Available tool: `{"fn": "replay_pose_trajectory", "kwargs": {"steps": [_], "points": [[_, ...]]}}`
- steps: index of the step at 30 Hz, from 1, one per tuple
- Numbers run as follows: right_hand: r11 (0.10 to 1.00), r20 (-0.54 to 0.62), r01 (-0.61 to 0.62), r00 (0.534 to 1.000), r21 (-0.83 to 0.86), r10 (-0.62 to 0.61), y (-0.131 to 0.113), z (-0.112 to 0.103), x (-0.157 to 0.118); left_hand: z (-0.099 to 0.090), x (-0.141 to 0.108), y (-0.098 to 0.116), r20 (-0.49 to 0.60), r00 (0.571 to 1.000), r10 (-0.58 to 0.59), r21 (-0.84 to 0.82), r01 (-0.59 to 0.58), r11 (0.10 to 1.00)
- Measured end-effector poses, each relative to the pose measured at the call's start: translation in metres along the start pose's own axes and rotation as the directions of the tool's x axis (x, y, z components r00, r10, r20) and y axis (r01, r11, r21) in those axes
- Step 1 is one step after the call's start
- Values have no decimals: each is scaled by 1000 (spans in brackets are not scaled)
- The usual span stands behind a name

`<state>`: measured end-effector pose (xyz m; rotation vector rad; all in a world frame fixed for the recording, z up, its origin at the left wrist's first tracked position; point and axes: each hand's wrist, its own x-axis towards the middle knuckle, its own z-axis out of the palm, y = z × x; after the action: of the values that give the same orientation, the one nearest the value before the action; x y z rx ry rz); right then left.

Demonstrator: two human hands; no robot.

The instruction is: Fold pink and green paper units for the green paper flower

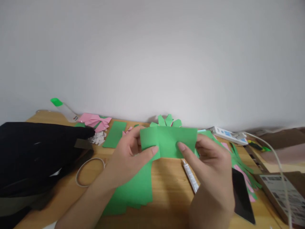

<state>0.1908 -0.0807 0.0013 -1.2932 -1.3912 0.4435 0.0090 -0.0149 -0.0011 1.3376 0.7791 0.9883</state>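
A creased strip of green paper [170, 140] is held up above the table between both hands. My left hand [130, 156] pinches its left part, thumb on the near face and fingers behind. At the right end my right hand [209, 162] grips the same strip, its thumb pressed on the front. A vertical fold runs down the strip near my left thumb. Below lies a stack of green paper sheets [135, 190]. A folded green paper flower [168, 121] shows behind the strip, partly hidden by it. A white glue tube [190, 176] lies beside my right hand.
On the left are a black bag or cloth [40, 159], a white ring [77, 175], pink paper pieces [91, 121] and white scraps [98, 138]. To the right are a phone [243, 194], a power strip [227, 135] with a cable, a box [281, 194] and green paper strips [243, 162].
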Motion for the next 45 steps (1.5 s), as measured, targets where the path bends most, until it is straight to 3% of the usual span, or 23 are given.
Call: {"fn": "replay_pose_trajectory", "kwargs": {"steps": [3,6,10,15,20,28,36,45], "points": [[1000,-24,29,999,8,-29,-1,1,-4,1,-1,-3,-37,999,23,125,-18,992],[988,-93,58,995,140,-45,-2,-1,-6,-2,0,-5,-23,998,58,216,-51,975],[958,30,60,997,280,-71,-7,0,-2,-3,1,-3,-9,998,64,226,-60,972],[977,74,59,994,207,-76,-11,9,4,2,-1,3,-6,993,117,303,-110,947],[995,71,29,997,99,-36,-6,15,4,5,-6,7,81,985,154,267,-171,948],[987,90,-1,996,164,-14,-2,10,0,0,-9,2,127,982,138,165,-158,974],[993,5,-46,999,104,45,-4,12,-5,0,-11,1,49,983,178,289,-184,940],[981,86,-38,996,190,22,-4,15,-6,4,-7,9,-13,971,238,249,-227,941]]}}
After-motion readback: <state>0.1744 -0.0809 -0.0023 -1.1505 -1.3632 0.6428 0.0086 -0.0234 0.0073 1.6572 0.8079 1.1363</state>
